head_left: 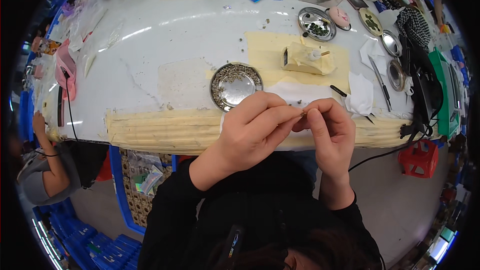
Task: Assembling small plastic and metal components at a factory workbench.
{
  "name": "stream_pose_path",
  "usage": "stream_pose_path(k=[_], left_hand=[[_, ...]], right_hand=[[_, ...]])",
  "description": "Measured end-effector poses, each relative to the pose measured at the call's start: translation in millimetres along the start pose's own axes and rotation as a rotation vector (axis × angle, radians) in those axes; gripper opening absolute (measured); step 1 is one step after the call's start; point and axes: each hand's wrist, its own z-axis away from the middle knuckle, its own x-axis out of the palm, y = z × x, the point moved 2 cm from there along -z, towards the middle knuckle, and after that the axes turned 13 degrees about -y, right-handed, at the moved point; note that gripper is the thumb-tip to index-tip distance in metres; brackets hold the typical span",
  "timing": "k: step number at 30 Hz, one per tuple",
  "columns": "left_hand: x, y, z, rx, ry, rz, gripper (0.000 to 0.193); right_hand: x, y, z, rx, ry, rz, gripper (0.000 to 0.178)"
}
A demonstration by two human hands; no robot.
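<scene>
My left hand (256, 126) and my right hand (334, 129) meet above the table's near edge, fingertips pinched together. Between them is a tiny brownish piece (303, 114), mostly hidden by the fingers and too small to name. Beside my left hand stands a round metal dish (240, 92) with many small greyish pieces along its inner rim. Another small dark piece (299, 102) lies on the white paper just beyond the fingertips. Farther off, a block wrapped in yellowish tape (300, 62) has a small white nozzle (316, 54) on it.
Tweezers (382, 85), a shallow metal tin (396, 75) and a round tray of dark green pieces (330, 32) lie to the right. Yellowish padding (160, 130) lines the near table edge. A red stool (419, 159) stands below right. Another person's arm (49, 150) is at far left.
</scene>
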Motion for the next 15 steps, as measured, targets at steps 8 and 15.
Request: stream_pose_path(k=[8,15], left_hand=[[1.7,1.2,-0.9,-0.002,-0.023,-0.025,0.023],[2.7,-0.8,0.6,0.044,-0.032,-0.063,0.028]], right_hand=[[-4.4,4.4,1.2,0.031,-0.041,-0.134,0.010],[-4.3,6.4,1.3,0.051,-0.029,-0.131,0.009]])
